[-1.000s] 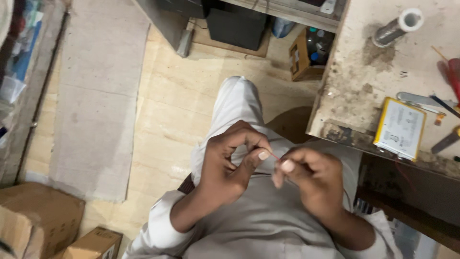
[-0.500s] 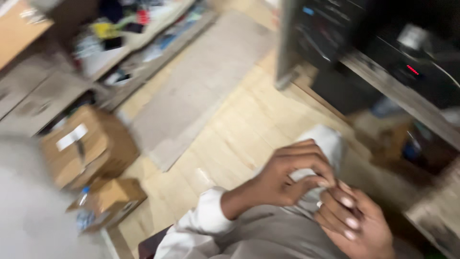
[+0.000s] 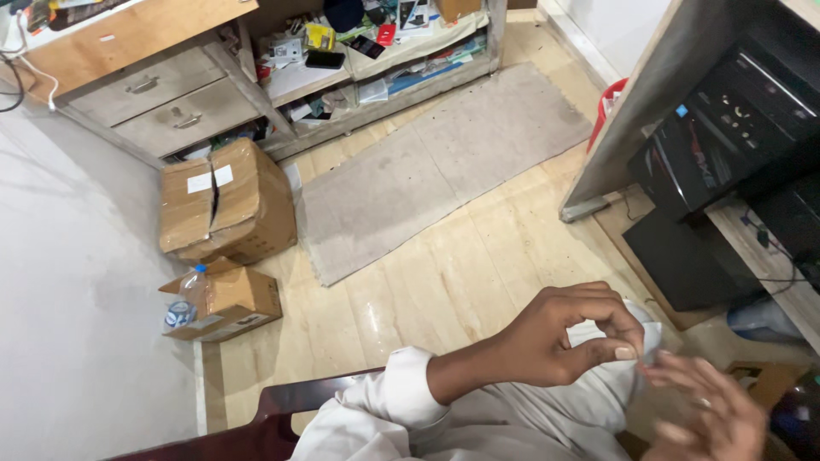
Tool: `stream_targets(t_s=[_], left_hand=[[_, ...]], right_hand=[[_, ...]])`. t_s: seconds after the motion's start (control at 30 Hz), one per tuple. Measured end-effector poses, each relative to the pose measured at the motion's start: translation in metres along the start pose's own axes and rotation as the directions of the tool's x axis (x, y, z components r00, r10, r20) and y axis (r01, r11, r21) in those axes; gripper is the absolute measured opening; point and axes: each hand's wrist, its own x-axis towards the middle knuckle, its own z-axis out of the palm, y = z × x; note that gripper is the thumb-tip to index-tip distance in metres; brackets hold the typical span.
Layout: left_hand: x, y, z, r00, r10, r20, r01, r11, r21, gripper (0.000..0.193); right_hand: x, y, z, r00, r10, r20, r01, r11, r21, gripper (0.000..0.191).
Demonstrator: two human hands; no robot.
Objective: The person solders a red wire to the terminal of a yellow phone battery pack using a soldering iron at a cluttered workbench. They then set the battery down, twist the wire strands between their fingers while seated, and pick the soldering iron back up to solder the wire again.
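- The left hand [image 3: 568,337] is curled over the lap, thumb and forefinger pinched together at their tips; whatever sits between them is too small to make out
- The right hand [image 3: 709,418] is blurred, just beside the left, fingers spread loosely apart; whether it holds anything cannot be told
- Both hands hover above the knee, clothed in pale grey trousers [image 3: 632,333]; a white sleeve [image 3: 401,397] covers the left forearm to the wrist
- A dark red chair arm [image 3: 282,405] shows under the left elbow
- The floor is pale tile, with a grey mat [image 3: 444,166] lying on it ahead of the knee
- To the left, well apart from the hands, stands a taped cardboard box [image 3: 226,201], and nearer, a smaller open box [image 3: 231,299] with a plastic bottle [image 3: 190,294] leaning against it
- Beyond these, wooden drawers [image 3: 162,98] and a low shelf [image 3: 384,60] crowded with small items
- On the right, a black computer tower [image 3: 726,141] sits under a desk
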Motion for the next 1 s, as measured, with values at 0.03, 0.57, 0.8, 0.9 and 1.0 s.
stream_targets(t_s=[0.03,0.57,0.8,0.9,1.0], left_hand=[[0.0,-0.001,0.002,0.999,-0.033,-0.006,0.033,0.999,-0.001,0.008],[-0.005,-0.001,0.018,0.996,-0.066,0.056,0.07,0.996,-0.056,0.007],[-0.008,0.002,0.024,0.986,0.111,0.123,-0.105,0.993,-0.055,0.005],[-0.01,0.004,0.026,0.986,0.112,0.127,-0.105,0.993,-0.06,0.005],[-0.012,0.006,0.027,0.989,0.077,0.129,-0.073,0.997,-0.038,0.008]], right_hand=[[0.0,0.003,-0.007,0.988,-0.118,0.099,0.135,0.973,-0.189,0.069],[-0.049,0.032,-0.037,0.963,0.132,0.235,-0.103,0.986,-0.13,0.028],[-0.097,0.044,-0.008,0.781,0.603,0.161,-0.407,0.297,0.864,0.033],[-0.08,0.002,0.009,0.797,0.604,0.013,-0.378,0.483,0.79,0.036],[-0.054,-0.049,0.022,0.88,0.293,-0.375,-0.256,0.956,0.145,0.038]])
